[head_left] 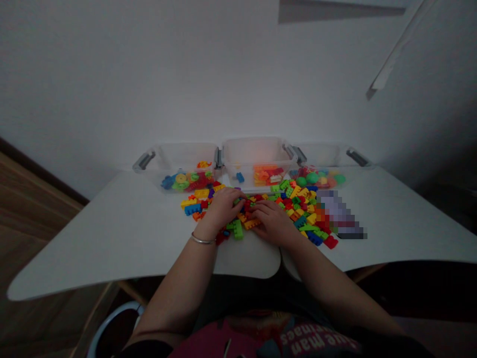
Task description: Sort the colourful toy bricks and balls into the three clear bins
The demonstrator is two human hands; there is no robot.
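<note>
Toy building bricks (pixel 298 214) in many colours lie in a wide loose heap on the white table. Over the middle of the heap, my left hand (pixel 224 205) has its fingers and thumb curled together; what sits between them is mostly hidden. Facing it from the other side, my right hand (pixel 273 222) bends its fingers inward close to a red brick (pixel 248 204), and its grip is partly hidden too. Just below the fingertips are an orange-yellow brick (pixel 252 224) and a light green brick (pixel 237 230). A silver bangle circles my left wrist.
Three clear plastic boxes stand along the wall: the left box (pixel 186 151) holds mixed round and coloured pieces, the middle box (pixel 257 148) orange pieces and a blue one, the right box (pixel 322 153) green and red pieces. A blurred flat object (pixel 341 214) lies right of the heap.
</note>
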